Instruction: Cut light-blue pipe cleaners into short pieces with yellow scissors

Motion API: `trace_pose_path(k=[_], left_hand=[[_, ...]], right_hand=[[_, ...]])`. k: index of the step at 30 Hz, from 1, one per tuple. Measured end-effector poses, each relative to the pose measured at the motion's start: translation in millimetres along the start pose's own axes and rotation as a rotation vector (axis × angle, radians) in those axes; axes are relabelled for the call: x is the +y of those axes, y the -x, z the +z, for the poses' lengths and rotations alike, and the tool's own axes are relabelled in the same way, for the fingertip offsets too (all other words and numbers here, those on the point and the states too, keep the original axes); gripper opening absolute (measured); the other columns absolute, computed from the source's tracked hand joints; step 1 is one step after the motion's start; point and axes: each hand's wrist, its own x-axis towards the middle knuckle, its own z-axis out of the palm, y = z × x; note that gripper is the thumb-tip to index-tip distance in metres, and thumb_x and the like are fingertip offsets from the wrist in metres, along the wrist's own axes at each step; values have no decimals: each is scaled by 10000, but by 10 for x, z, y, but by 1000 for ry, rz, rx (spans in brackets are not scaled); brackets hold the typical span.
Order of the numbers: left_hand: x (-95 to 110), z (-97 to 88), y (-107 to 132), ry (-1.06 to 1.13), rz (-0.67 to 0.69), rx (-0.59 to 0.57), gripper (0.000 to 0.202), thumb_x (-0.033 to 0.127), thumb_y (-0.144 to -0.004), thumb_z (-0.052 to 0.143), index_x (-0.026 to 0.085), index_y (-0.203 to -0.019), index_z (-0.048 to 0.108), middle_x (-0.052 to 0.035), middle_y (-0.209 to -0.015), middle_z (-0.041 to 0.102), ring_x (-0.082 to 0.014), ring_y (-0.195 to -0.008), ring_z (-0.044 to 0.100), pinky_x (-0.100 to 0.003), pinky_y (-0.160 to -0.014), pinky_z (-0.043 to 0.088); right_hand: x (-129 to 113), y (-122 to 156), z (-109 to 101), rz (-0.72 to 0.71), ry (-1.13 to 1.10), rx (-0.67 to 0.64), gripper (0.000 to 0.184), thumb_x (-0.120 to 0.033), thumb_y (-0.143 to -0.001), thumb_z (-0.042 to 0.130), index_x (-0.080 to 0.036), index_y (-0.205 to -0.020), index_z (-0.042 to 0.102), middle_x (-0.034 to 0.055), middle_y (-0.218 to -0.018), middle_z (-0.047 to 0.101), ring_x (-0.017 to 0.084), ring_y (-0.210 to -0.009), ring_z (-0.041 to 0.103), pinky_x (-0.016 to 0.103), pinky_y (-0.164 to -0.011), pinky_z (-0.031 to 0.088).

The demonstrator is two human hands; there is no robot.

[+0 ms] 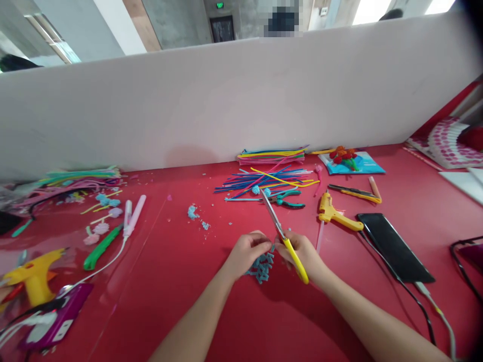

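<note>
My left hand (245, 254) is closed in a pinch over a small heap of light blue pipe-cleaner pieces (262, 266) on the red table (211, 311). My right hand (304, 254) grips yellow-handled scissors (281, 234), whose blades point up and away from me. The two hands nearly touch above the blue pieces. What the left fingertips pinch is too small to make out.
Behind the hands lie a spread of coloured pipe cleaners (269, 178), teal pliers (289, 198), a yellow glue gun (334, 213) and a black phone (394, 246) with its cable. At left are another glue gun (33, 276), a green cutter (100, 246) and more pipe cleaners. A white partition (226, 105) closes the back.
</note>
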Motion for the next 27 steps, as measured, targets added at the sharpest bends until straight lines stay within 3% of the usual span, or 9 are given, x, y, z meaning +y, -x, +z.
trace_pose_path(k=[4,12,18,22,24,27], left_hand=[[-23,17,11,75,-31,-37,119,248,-691,583,135,-676,618,1,-654,472,-110,-605,456,-216,-560,345],[-12,-48,1,95,-14,-1,126,265,-704,574,142,-716,596,14,-673,471,-105,-635,444,-222,-617,350],[-6,15,19,1,-1,-30,147,280,-701,574,138,-696,611,-4,-670,471,-107,-602,445,-226,-564,346],[-30,-21,16,-142,32,14,120,252,-666,599,148,-605,598,1,-639,476,-113,-599,444,-227,-555,329],[-26,-51,15,-201,43,38,203,269,-695,565,145,-535,572,7,-603,464,-107,-567,434,-230,-544,319],[4,-50,17,-229,59,68,231,296,-735,519,146,-568,574,9,-613,472,-110,-581,444,-229,-564,330]], right_hand=[[-3,0,14,1,-52,8,73,-253,-700,453,-191,-673,425,-88,-441,397,63,-332,408,172,-345,319],[-10,-15,-15,11,-76,-11,76,-209,-665,459,-179,-733,470,-103,-416,380,63,-324,394,172,-346,300],[0,-2,6,-15,-30,45,96,-265,-689,481,-186,-666,431,-87,-433,406,57,-340,373,178,-353,276],[37,-23,-4,-23,9,92,97,-248,-678,481,-191,-653,407,-89,-426,393,57,-354,357,184,-371,266],[56,-38,-11,-30,24,104,91,-252,-687,466,-190,-655,409,-86,-435,393,58,-366,354,187,-383,270],[86,-53,-11,-43,51,104,80,-250,-688,456,-185,-652,424,-83,-447,381,61,-387,349,190,-398,269]])
